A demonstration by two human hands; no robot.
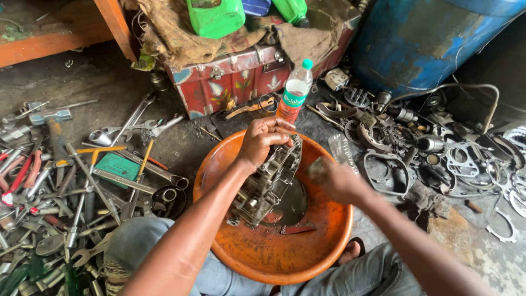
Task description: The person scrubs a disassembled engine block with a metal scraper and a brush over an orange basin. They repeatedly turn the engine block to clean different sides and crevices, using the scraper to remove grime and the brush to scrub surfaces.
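Observation:
A grimy metal engine casing stands tilted on edge inside a wide orange basin. My left hand grips the casing's upper rim. My right hand is beside the casing on its right, blurred, closed on a small dirty object that I cannot make out, perhaps a rag or brush. Dark liquid pools at the basin's bottom under the casing. A clear plastic bottle with a green cap stands just behind the basin.
Several spanners, pliers and a hammer lie scattered on the floor at left. Gaskets, gears and engine parts cover the floor at right. A red metal trunk and a blue drum stand behind.

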